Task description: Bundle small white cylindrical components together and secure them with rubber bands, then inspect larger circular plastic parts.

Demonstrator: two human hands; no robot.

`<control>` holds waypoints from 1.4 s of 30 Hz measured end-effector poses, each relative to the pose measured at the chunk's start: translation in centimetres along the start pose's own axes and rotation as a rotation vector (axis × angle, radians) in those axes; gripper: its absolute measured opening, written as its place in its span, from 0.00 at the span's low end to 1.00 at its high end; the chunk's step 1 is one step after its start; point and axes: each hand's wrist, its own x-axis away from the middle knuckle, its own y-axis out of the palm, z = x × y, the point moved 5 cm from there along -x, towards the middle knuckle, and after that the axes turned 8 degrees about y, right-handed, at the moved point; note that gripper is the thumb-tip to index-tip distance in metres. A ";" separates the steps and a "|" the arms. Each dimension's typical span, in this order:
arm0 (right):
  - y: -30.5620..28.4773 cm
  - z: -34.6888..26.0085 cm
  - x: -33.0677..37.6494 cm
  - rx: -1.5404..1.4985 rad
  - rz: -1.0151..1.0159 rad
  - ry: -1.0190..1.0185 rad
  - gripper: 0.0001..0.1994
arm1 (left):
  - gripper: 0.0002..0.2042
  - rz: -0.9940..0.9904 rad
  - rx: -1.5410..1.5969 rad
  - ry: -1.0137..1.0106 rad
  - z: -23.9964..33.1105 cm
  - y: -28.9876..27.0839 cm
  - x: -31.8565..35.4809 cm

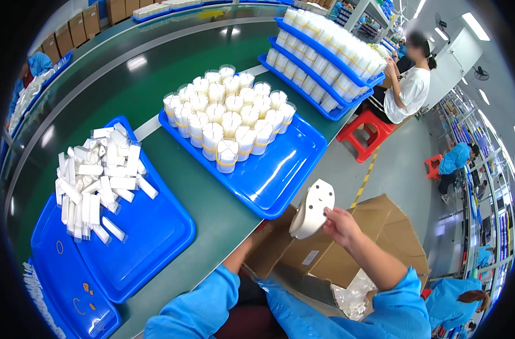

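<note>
My right hand (342, 227) grips a white curved plastic piece (315, 210) with several dark round spots, held up past the table's edge over an open cardboard box (350, 248). My left hand reaches down beside the table edge; only its wrist (243, 251) shows, and its fingers are hidden. Ahead of both hands lies a blue tray (286, 175) with several upright bundles of white pieces (231, 121), bound with yellow bands. To the left, a second blue tray (150, 237) carries a loose heap of white pieces in clear wrapping (94, 183).
Stacked blue trays (319, 79) of banded bundles stand at the far table end. Another blue tray (48, 271) at the left holds a few rubber bands. Crumpled clear plastic (354, 296) lies in the box. Beyond are a red stool (366, 134) and a co-worker (407, 90) in white.
</note>
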 end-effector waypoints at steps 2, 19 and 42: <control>0.8 0.0 4.4 -0.047 -0.149 -0.191 0.13 | 0.34 -0.238 0.332 0.072 1.2 3.1 3.8; 9.7 2.4 20.4 0.348 -0.879 -0.813 0.55 | 0.41 -0.423 1.351 0.574 12.1 -13.0 23.7; 17.6 3.9 22.6 0.742 -1.170 -1.418 0.25 | 0.24 0.155 -0.243 1.425 10.0 -21.9 38.9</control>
